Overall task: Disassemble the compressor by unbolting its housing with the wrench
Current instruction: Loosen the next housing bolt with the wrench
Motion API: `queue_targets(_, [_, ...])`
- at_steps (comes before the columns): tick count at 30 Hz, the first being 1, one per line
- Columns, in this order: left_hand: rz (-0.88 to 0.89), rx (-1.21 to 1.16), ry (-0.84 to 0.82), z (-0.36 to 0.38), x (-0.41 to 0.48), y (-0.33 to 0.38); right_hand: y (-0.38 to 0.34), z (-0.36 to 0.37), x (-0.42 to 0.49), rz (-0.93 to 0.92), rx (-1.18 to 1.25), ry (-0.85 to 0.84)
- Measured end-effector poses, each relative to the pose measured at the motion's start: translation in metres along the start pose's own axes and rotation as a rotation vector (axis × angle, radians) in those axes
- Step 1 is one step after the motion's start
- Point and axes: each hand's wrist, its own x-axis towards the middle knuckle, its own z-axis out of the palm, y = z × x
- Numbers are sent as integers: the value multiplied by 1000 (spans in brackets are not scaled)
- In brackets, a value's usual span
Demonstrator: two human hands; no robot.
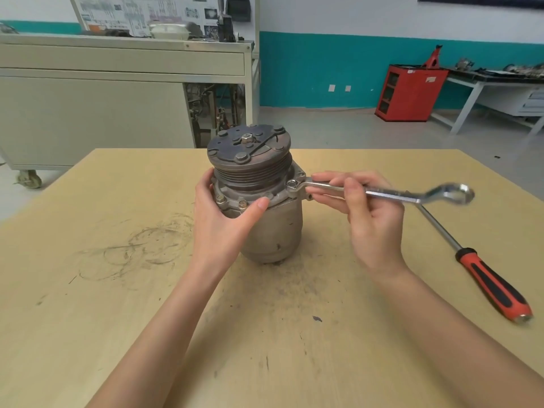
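Observation:
A grey metal compressor (273, 228) stands upright in the middle of the wooden table (88, 304), its dark pulley plate on top. My left hand (223, 219) grips its left side just below the flange, thumb across the front near two bolts (231, 201). My right hand (365, 207) pinches the shaft of a shiny ring wrench (391, 195). The wrench's ring end sits over a bolt on the flange's right lug (292, 184), and its other end sticks out to the right.
A screwdriver-like tool with a red and black handle (494, 290) lies on the table at the right, under the wrench's free end. Beyond the table stand a grey wheeled cabinet (117, 92), a red rack (409, 92) and a workbench (494, 81).

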Motion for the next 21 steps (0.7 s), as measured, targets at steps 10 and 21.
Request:
queue_targets(10, [-1, -2, -5, -1, 0, 0, 26, -2, 90, 673, 435, -106])
queue_targets(21, [6, -1, 0, 0, 1, -2, -22, 3, 10, -83, -233, -96])
